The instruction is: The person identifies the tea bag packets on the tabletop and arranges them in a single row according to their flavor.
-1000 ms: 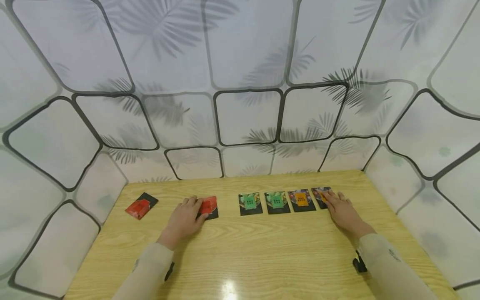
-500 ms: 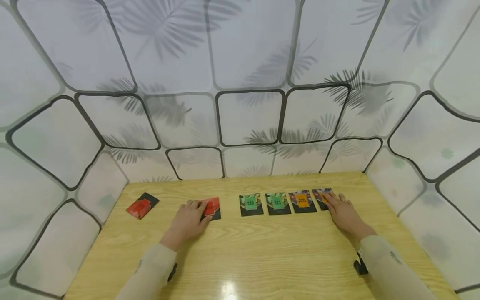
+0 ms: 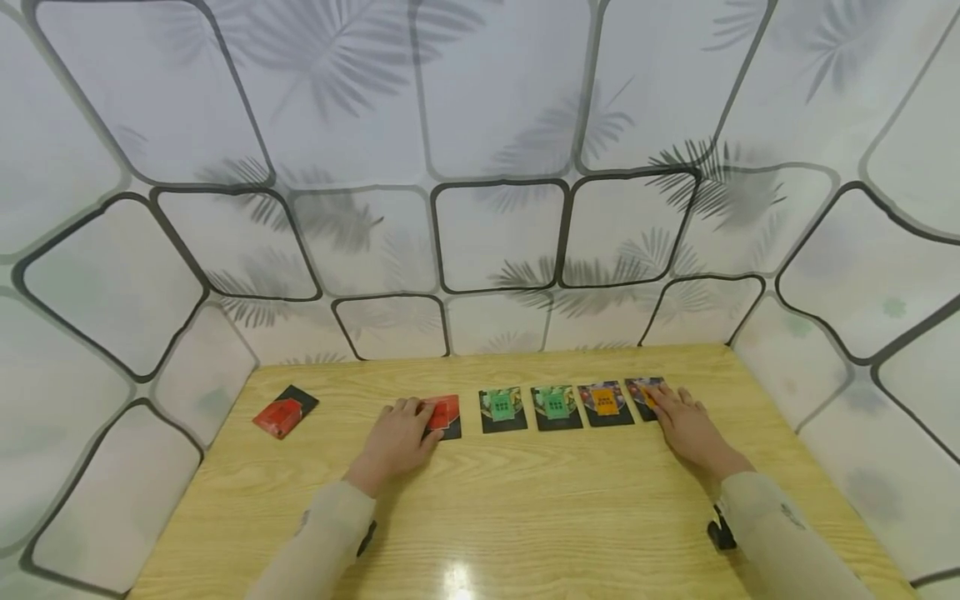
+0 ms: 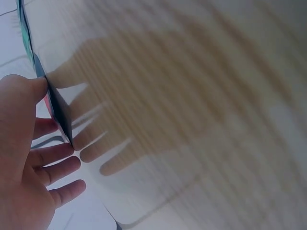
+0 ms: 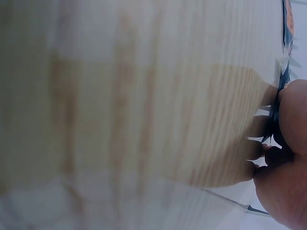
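Observation:
My left hand (image 3: 396, 437) holds a red-and-black packet (image 3: 447, 414) flat on the table, thumb near its front edge and fingers toward the back. In the left wrist view, the dark edge of that packet (image 4: 59, 112) shows between thumb and fingers. My right hand (image 3: 690, 425) grips an orange-labelled packet (image 3: 639, 392) at the right end of the row and covers part of it. Between the hands lie two green-labelled packets, the left one (image 3: 503, 409) and the right one (image 3: 556, 407), and another orange-labelled packet (image 3: 604, 403).
Another red-and-black packet (image 3: 286, 411) lies askew at the far left. The wood-grain table (image 3: 547, 508) meets patterned white walls (image 3: 495, 233) at the back and both sides. Bare tabletop separates the left packet from my left hand.
My left hand has slid the red-and-black packet to the right, closer to the green-labelled packets. My right hand stays at the same packet.

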The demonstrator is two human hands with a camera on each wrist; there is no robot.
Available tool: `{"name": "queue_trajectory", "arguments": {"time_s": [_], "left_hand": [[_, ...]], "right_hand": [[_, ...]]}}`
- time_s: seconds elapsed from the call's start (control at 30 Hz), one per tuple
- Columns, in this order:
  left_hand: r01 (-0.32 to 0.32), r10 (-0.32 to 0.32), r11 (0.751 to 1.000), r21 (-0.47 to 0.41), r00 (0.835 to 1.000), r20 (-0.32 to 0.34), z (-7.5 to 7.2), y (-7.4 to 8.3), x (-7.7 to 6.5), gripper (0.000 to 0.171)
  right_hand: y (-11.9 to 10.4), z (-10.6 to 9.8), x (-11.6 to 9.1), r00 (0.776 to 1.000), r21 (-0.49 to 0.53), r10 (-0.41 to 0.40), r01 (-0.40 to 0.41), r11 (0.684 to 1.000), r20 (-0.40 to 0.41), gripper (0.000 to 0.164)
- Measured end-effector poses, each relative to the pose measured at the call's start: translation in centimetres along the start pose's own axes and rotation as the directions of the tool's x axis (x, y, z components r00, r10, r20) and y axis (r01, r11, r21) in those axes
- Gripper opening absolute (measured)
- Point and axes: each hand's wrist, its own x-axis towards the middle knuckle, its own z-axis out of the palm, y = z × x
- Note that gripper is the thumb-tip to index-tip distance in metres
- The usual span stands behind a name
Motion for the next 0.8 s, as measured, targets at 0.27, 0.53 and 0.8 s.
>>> {"name": "queue_trajectory", "arguments": {"time_s": [0.27,0.53,0.8], "left_hand": [[-0.011,0.011,1.0,0.002,1.0,-0.003,0.2,0.6,0.5,0.059],[-0.004,0.005,1.0,-0.019,1.0,0.015,0.3,1.2,1.0,0.061],[0.004,-0.004,1.0,-0.031,1.0,0.0,0.2,1.5,1.2,0.059]], "right_hand": [[0.0,0.0,0.0,1.0,-0.009,-0.007,0.007,1.0,-0.011,0.048],[0.2,0.1,-0.1,1.0,0.0,-0.008,0.008,1.0,-0.007,0.049],[0.2,0.1,0.0,1.0,-0.01,-0.011,0.011,1.0,-0.008,0.049]]}}
